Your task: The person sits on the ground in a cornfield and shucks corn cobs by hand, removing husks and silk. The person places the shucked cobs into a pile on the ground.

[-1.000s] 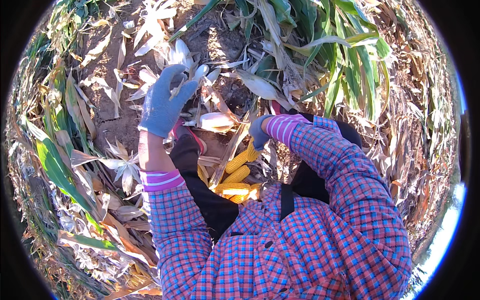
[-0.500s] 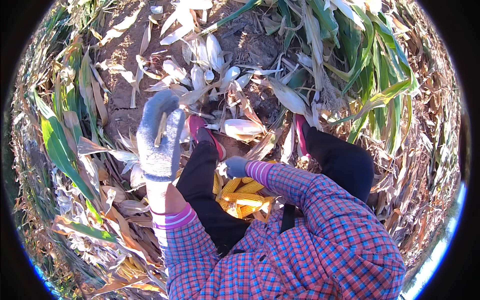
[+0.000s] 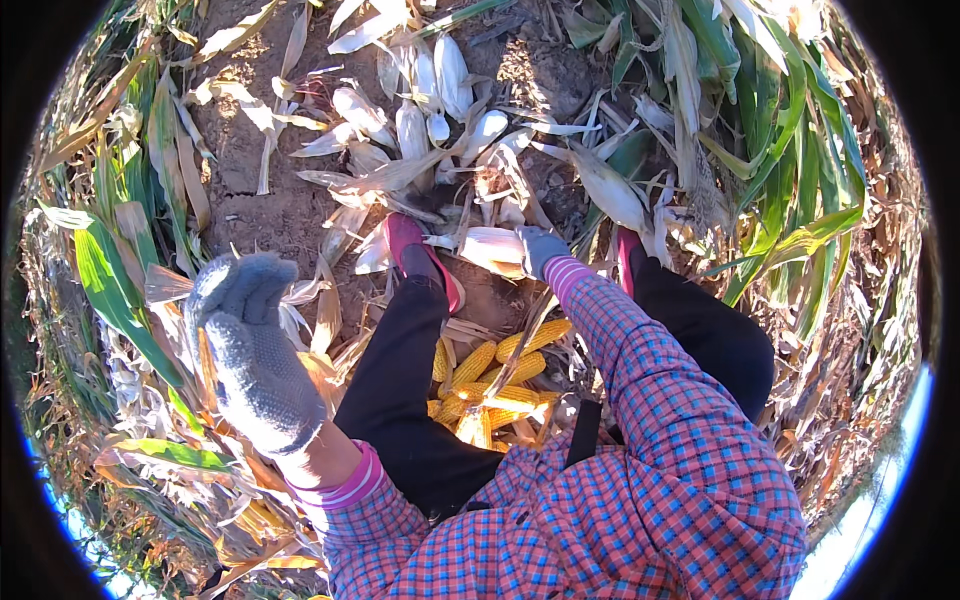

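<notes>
Right hand point(image 3: 543, 250) at right end of husk-wrapped ear point(image 3: 491, 249), grip hidden; long axis roughly left-right; left hand point(image 3: 252, 345) farther, grip unclear.

gloves point(image 3: 262, 365): knitted cloth, matt, fuzzy. shirt point(image 3: 680, 480): woven cloth, matt. trousers point(image 3: 395, 385): plain cloth, matt. husk-wrapped ear point(image 3: 490, 248): papery. bare cobs point(image 3: 517, 369): bumpy, faintly glossy. loose husks point(image 3: 398, 174): papery, creased. green leaf point(image 3: 112, 275): smooth, slight sheen. soil point(image 3: 265, 225): rough, matt.

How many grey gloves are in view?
2: one on your left hand, at the picture's left; one on your right hand, by the right end of a husk-covered ear.
</notes>
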A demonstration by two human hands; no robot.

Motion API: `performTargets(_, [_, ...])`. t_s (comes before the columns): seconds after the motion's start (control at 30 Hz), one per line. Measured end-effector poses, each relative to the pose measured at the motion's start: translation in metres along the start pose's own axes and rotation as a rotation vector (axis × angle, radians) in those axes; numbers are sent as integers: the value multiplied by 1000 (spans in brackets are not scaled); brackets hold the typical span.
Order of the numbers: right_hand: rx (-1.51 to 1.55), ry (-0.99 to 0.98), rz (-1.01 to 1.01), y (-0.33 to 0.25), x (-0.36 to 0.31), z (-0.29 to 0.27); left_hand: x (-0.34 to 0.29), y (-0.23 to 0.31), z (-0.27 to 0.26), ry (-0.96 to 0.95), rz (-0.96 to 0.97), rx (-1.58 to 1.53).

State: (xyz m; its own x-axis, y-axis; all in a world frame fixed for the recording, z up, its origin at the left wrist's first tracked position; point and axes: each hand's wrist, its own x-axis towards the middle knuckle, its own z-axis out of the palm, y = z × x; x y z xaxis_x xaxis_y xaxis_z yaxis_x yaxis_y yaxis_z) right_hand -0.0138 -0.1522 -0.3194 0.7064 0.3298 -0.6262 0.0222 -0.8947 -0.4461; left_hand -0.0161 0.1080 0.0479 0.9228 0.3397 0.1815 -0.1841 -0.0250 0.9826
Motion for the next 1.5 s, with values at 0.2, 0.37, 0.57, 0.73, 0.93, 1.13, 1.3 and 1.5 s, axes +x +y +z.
performTargets(0.2, [-200, -36, 108, -14, 3, 5, -2, -1, 10, -22, -13, 43])
performTargets(0.37, [-63, -129, 69, -3, 3, 3, -1, 0, 18, -94, -10, 42])
performTargets(0.57, [153, -219, 174, 12, 4, 36, -7, 5, 42, -147, 23, 121])
performTargets(0.73, [293, -457, 11, 8, 2, 36, -10, 4, 54, -130, 34, 153])
performTargets(0.93, [1185, -591, 69, 9, -40, -35, -9, 27, 74, -94, -190, 249])
performTargets(1.13, [1530, -31, -118, -18, -42, -147, -7, 12, 78, -489, -145, 280])
performTargets(1.3, [981, 405, -278, -18, -98, -248, -6, 5, 96, -582, 12, 430])
performTargets(1.5, [-60, 473, -532, -51, -206, -299, -14, -3, 133, -663, 495, 987])
